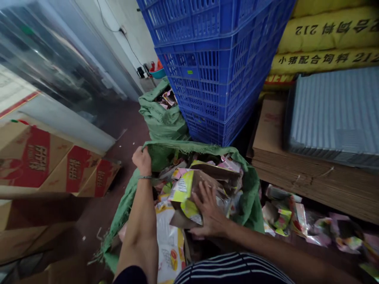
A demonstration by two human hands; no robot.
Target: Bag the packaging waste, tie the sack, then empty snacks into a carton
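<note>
My left hand (142, 161) is closed round the rim of a green woven sack (189, 148) at its far left side. Torn packaging and opened cartons fill this sack. My right hand (209, 209) lies with fingers spread on an opened cardboard box (199, 183), brown inside with yellow-green printed flaps, on top of the pile. A white and orange printed plastic bag (169, 240) lies in the near left part of the sack, below the box. The bottom of the sack's contents is hidden.
Blue plastic crates (204, 75) are stacked behind the sack, beside a second filled green sack (166, 118). Flattened cardboard (310, 177) and grey-blue trays (337, 110) stand right, near yellow feed bags (328, 33). Red-and-brown cartons (59, 161) line the left. Packaging scraps (319, 228) litter the right floor.
</note>
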